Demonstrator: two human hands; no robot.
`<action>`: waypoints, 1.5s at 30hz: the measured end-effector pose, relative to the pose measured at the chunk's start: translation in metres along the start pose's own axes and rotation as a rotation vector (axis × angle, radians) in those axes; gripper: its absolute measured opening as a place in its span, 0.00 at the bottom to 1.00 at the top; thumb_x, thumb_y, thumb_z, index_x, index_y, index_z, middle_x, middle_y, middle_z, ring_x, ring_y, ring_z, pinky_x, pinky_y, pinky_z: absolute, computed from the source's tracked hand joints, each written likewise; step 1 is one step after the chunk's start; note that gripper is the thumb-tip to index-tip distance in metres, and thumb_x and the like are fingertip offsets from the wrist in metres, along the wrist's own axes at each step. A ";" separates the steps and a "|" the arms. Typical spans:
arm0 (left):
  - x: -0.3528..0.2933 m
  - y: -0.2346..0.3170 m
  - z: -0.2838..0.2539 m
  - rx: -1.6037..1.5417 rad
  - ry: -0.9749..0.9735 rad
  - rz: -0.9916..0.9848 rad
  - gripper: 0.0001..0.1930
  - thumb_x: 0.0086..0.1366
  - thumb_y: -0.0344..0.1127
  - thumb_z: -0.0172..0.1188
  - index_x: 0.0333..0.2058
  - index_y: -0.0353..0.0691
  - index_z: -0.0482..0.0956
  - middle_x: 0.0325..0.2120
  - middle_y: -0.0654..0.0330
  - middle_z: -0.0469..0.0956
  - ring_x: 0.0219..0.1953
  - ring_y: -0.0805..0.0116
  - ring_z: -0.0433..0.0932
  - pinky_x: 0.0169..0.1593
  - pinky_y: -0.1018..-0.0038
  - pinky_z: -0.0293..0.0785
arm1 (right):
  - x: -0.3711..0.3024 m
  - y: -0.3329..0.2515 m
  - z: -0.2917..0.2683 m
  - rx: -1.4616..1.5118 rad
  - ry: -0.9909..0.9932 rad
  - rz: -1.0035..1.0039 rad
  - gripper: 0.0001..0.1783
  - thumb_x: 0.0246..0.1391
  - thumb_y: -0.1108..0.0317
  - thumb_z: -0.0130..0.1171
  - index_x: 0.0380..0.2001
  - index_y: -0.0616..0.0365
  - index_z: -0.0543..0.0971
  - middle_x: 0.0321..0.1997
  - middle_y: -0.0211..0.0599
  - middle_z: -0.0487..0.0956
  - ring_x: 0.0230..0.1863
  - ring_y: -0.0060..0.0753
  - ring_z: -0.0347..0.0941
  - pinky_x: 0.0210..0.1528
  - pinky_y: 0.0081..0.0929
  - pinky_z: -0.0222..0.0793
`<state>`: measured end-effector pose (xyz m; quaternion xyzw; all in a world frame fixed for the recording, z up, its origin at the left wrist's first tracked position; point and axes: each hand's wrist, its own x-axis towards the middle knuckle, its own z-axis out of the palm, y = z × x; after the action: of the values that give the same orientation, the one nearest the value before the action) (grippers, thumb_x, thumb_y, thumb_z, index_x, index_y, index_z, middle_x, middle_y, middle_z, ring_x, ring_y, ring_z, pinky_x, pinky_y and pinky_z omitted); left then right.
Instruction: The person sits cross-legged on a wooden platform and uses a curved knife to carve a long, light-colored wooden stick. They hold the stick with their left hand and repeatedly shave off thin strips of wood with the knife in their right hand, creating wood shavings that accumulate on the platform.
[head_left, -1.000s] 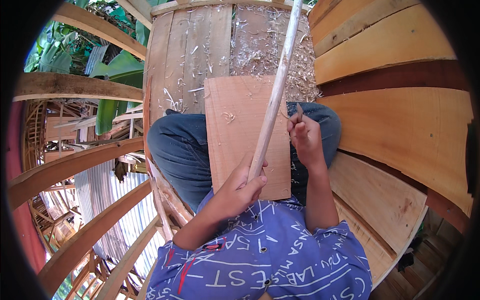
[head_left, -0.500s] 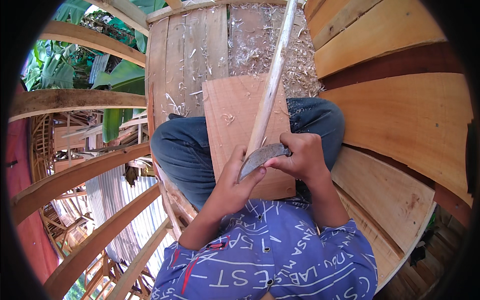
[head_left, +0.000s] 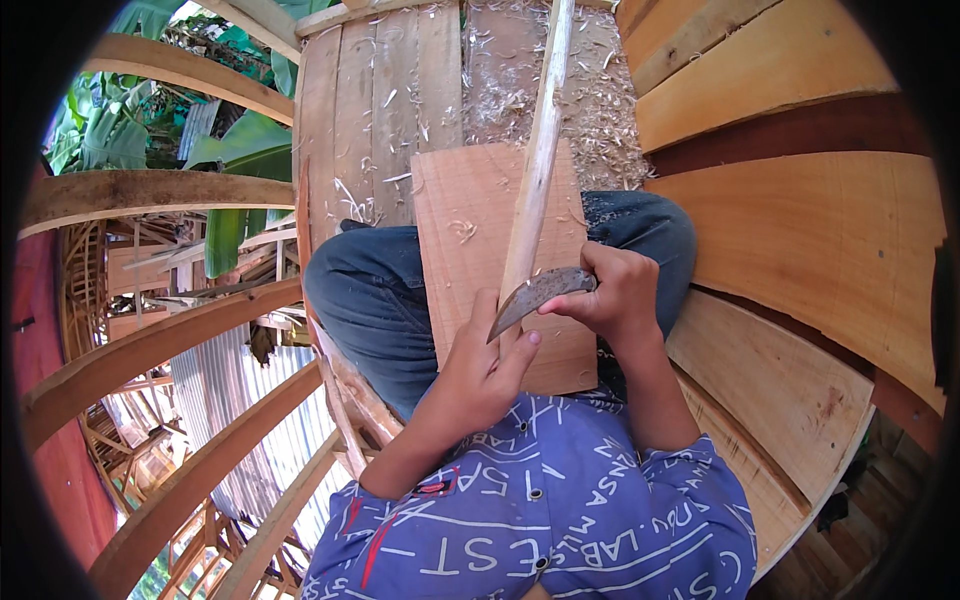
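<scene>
A long, pale, peeled wooden pole (head_left: 541, 150) slants up from my lap toward the far edge of the floor. My left hand (head_left: 484, 365) is wrapped round its near end. In my right hand (head_left: 622, 290) is a curved, dark-bladed knife (head_left: 540, 295), its handle mostly hidden by my fingers. The blade lies across the pole just beyond my left hand, with its tip close to my left fingers. Under the pole, a flat reddish wooden board (head_left: 462, 200) rests on my crossed legs, a few curled shavings on it.
Many shavings (head_left: 605, 130) litter the plank floor (head_left: 350, 120) ahead. Wooden wall boards (head_left: 800, 220) stand close on the right. On the left, spaced wooden rails (head_left: 160, 340) form a railing, with corrugated metal sheets (head_left: 240, 410) and broad green leaves (head_left: 245, 150) beyond.
My right hand and the knife have moved slightly up and to the right. The pole's far end has shifted a little left. My left hand keeps its hold.
</scene>
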<state>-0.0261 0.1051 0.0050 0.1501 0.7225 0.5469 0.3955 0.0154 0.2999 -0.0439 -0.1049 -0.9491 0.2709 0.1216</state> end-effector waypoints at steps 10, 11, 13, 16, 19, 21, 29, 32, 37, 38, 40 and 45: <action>0.000 0.001 0.003 0.003 0.026 0.070 0.21 0.63 0.32 0.53 0.51 0.28 0.59 0.24 0.45 0.71 0.26 0.56 0.74 0.33 0.63 0.67 | 0.011 0.005 -0.004 -0.056 0.074 0.085 0.45 0.23 0.18 0.57 0.10 0.55 0.64 0.07 0.34 0.62 0.11 0.40 0.64 0.15 0.31 0.59; 0.000 0.002 0.004 -0.003 0.030 0.081 0.21 0.63 0.33 0.53 0.51 0.28 0.59 0.24 0.45 0.71 0.26 0.56 0.74 0.33 0.63 0.67 | 0.011 0.008 -0.004 -0.048 0.077 0.102 0.46 0.24 0.17 0.56 0.10 0.56 0.64 0.08 0.35 0.61 0.11 0.41 0.63 0.15 0.32 0.57; 0.000 0.001 0.005 -0.014 0.039 0.103 0.22 0.63 0.33 0.53 0.51 0.28 0.58 0.24 0.44 0.71 0.26 0.55 0.74 0.33 0.63 0.67 | 0.012 0.010 -0.003 -0.044 0.078 0.120 0.47 0.24 0.16 0.54 0.11 0.57 0.63 0.08 0.37 0.60 0.12 0.43 0.62 0.15 0.33 0.56; 0.000 0.001 0.003 -0.001 0.001 0.075 0.23 0.63 0.33 0.53 0.51 0.28 0.57 0.24 0.43 0.71 0.26 0.53 0.74 0.33 0.62 0.67 | 0.013 0.011 -0.002 -0.057 0.073 0.128 0.47 0.24 0.16 0.54 0.11 0.57 0.62 0.08 0.37 0.60 0.12 0.44 0.62 0.16 0.33 0.57; 0.000 0.000 0.002 -0.029 -0.005 0.050 0.21 0.63 0.33 0.53 0.50 0.28 0.57 0.25 0.41 0.72 0.27 0.51 0.74 0.33 0.61 0.67 | 0.015 0.011 -0.001 -0.075 0.078 0.126 0.46 0.26 0.17 0.54 0.11 0.57 0.64 0.08 0.37 0.61 0.13 0.45 0.63 0.17 0.34 0.59; -0.003 0.004 0.001 -0.031 -0.078 -0.110 0.20 0.63 0.33 0.53 0.49 0.30 0.60 0.28 0.51 0.70 0.31 0.62 0.72 0.38 0.68 0.67 | 0.018 0.015 -0.001 -0.104 0.100 0.110 0.44 0.29 0.19 0.56 0.11 0.57 0.68 0.08 0.36 0.64 0.13 0.45 0.66 0.18 0.34 0.63; -0.018 -0.013 0.012 -0.095 -0.276 -0.076 0.19 0.63 0.34 0.55 0.48 0.33 0.61 0.27 0.58 0.70 0.30 0.69 0.71 0.37 0.73 0.66 | 0.037 0.093 -0.039 0.169 0.246 0.464 0.41 0.55 0.30 0.44 0.13 0.61 0.64 0.12 0.30 0.57 0.19 0.21 0.54 0.20 0.30 0.52; -0.006 -0.012 0.001 -0.184 -0.170 -0.115 0.18 0.64 0.33 0.53 0.49 0.33 0.61 0.26 0.62 0.67 0.26 0.75 0.67 0.33 0.77 0.64 | 0.026 0.057 -0.017 0.344 0.103 0.346 0.41 0.53 0.30 0.49 0.16 0.64 0.66 0.13 0.34 0.59 0.21 0.23 0.54 0.22 0.32 0.54; 0.008 -0.005 -0.010 -0.047 0.013 -0.018 0.20 0.63 0.34 0.56 0.47 0.30 0.60 0.23 0.54 0.71 0.25 0.66 0.72 0.30 0.69 0.68 | 0.010 0.007 0.009 0.705 -0.125 0.316 0.35 0.51 0.35 0.57 0.22 0.63 0.74 0.17 0.28 0.67 0.22 0.17 0.59 0.23 0.24 0.59; 0.010 -0.006 -0.011 0.002 0.031 -0.007 0.21 0.63 0.35 0.56 0.48 0.29 0.60 0.24 0.53 0.71 0.26 0.65 0.73 0.30 0.69 0.69 | 0.009 0.000 0.011 0.792 -0.157 0.296 0.34 0.51 0.36 0.58 0.24 0.63 0.75 0.18 0.27 0.69 0.22 0.16 0.60 0.24 0.23 0.59; 0.013 -0.007 -0.014 0.098 0.066 0.017 0.22 0.63 0.35 0.57 0.49 0.28 0.60 0.25 0.51 0.73 0.27 0.63 0.75 0.31 0.68 0.70 | 0.010 -0.017 0.009 0.827 -0.215 0.325 0.36 0.49 0.31 0.55 0.28 0.61 0.75 0.18 0.20 0.63 0.22 0.14 0.56 0.24 0.19 0.53; 0.014 -0.005 -0.009 -0.051 0.066 0.026 0.25 0.61 0.34 0.60 0.51 0.29 0.59 0.31 0.52 0.75 0.36 0.65 0.76 0.38 0.70 0.70 | 0.013 -0.020 0.008 0.698 -0.171 0.163 0.33 0.44 0.36 0.63 0.17 0.59 0.73 0.12 0.34 0.67 0.14 0.26 0.64 0.20 0.24 0.62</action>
<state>-0.0407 0.1064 -0.0048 0.1313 0.7189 0.5748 0.3681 -0.0023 0.2828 -0.0370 -0.1092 -0.7949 0.5948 0.0485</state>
